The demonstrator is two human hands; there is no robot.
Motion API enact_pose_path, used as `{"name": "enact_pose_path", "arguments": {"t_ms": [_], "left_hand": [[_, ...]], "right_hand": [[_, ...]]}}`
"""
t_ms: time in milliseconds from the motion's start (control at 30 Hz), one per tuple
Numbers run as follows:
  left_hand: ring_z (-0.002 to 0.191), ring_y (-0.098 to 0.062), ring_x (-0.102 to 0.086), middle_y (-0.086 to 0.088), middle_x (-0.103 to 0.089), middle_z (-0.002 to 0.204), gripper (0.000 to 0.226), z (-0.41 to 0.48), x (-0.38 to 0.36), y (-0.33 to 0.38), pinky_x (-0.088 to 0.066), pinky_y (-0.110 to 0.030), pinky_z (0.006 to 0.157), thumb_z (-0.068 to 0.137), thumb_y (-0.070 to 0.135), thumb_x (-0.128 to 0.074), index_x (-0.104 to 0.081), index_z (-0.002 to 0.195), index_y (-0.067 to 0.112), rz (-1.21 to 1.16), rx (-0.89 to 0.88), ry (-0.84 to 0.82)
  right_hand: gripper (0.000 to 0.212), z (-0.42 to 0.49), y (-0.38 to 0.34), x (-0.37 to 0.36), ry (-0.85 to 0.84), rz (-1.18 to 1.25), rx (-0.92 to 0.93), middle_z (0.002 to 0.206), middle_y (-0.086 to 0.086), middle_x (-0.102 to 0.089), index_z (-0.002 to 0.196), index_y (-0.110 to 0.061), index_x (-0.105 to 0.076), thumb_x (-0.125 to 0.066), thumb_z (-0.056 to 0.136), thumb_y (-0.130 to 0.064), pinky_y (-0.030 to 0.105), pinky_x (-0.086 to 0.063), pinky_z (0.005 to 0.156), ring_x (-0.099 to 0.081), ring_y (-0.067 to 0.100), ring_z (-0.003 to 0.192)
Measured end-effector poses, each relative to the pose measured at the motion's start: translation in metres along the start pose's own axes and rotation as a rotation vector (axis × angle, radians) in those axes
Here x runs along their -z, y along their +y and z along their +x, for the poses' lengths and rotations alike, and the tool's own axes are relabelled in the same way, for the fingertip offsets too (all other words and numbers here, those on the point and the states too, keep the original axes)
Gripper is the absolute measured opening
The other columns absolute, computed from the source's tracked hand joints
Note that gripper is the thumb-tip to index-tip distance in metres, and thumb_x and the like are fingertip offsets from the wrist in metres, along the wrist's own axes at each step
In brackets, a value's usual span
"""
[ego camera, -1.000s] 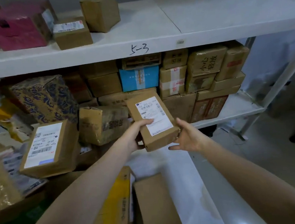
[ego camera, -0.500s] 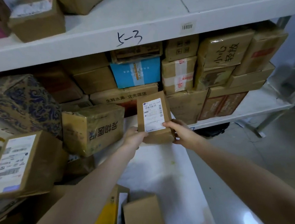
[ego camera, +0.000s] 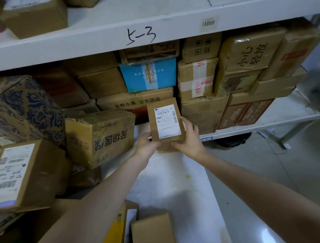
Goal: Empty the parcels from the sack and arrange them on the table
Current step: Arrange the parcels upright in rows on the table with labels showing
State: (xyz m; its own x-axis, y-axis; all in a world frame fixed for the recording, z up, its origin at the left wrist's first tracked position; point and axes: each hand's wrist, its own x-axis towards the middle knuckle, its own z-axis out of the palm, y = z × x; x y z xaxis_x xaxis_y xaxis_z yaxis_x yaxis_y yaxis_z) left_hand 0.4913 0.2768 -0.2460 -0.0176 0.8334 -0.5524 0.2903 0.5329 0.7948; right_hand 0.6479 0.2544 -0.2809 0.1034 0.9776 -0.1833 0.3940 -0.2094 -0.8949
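Over the table (ego camera: 170,188), my left hand (ego camera: 146,146) and right hand (ego camera: 189,141) grip the labelled parcel (ego camera: 166,123) low down — light, stiff, I judge.

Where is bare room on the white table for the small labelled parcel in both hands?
Free: the white table strip below the small brown labelled parcel, between the yellow-taped carton and the table's right edge, down to the plain brown box. Crowded: stacked cartons left and behind.

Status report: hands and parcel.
Both gripping, left hand and right hand, small parcel upright, label showing. Nearby, taped box beside left hand, stacked boxes directly behind.
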Motion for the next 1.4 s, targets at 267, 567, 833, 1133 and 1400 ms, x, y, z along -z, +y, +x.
{"name": "enact_pose_path", "arguments": {"t_ms": [267,567,833,1133,1400], "left_hand": [[0.102,-0.020,-0.054,-0.006,-0.054,0.112,0.039,-0.044,0.064,0.028,-0.049,-0.033,0.090,0.080,-0.004,-0.061,-0.059,0.117,0.010,0.498,-0.652,0.580],[0.144,-0.037,-0.008,-0.018,-0.008,0.156,0.114,-0.047,0.114,0.026,-0.018,-0.044,0.116,0.072,0.015,-0.082,0.001,0.151,0.009,0.341,-0.003,0.616],[0.146,-0.035,-0.003,-0.016,-0.003,0.158,0.135,-0.038,0.128,0.028,-0.014,-0.049,0.118,0.060,0.029,-0.091,0.007,0.152,0.017,0.190,0.009,0.681],[0.142,-0.039,-0.010,-0.020,-0.007,0.152,0.141,-0.048,0.118,0.023,-0.024,-0.051,0.112,0.055,0.028,-0.093,0.010,0.151,0.021,0.331,0.038,0.636],[0.139,-0.037,-0.022,-0.020,-0.024,0.151,0.128,-0.073,0.123,0.024,-0.021,-0.048,0.113,0.059,0.056,-0.082,-0.003,0.153,0.019,0.399,-0.004,0.724]], "right_hand": [[0.070,-0.002,-0.003,0.007,-0.049,-0.670,0.001,0.135,0.008,-0.036,0.143,-0.028,-0.034,-0.069,0.083,-0.031,0.044,-0.046,0.094,-0.038,0.029,0.129],[0.053,-0.017,-0.061,-0.024,-0.110,-0.476,0.237,0.135,0.007,-0.036,0.133,-0.015,-0.048,-0.064,0.083,-0.014,0.038,-0.045,0.099,-0.042,0.028,0.125],[0.049,-0.019,-0.107,-0.060,-0.198,-0.422,0.386,0.129,0.007,-0.043,0.131,-0.014,-0.049,-0.061,0.084,-0.008,0.039,-0.048,0.090,-0.052,0.027,0.113],[0.056,-0.023,-0.095,-0.065,-0.208,-0.478,0.282,0.137,0.006,-0.038,0.136,-0.017,-0.043,-0.061,0.083,-0.008,0.038,-0.049,0.089,-0.053,0.029,0.115],[0.112,-0.034,-0.095,-0.063,-0.309,-0.473,0.271,0.153,0.004,-0.023,0.152,-0.021,-0.010,-0.084,0.068,-0.016,0.038,-0.045,0.101,-0.037,0.026,0.136]]}}
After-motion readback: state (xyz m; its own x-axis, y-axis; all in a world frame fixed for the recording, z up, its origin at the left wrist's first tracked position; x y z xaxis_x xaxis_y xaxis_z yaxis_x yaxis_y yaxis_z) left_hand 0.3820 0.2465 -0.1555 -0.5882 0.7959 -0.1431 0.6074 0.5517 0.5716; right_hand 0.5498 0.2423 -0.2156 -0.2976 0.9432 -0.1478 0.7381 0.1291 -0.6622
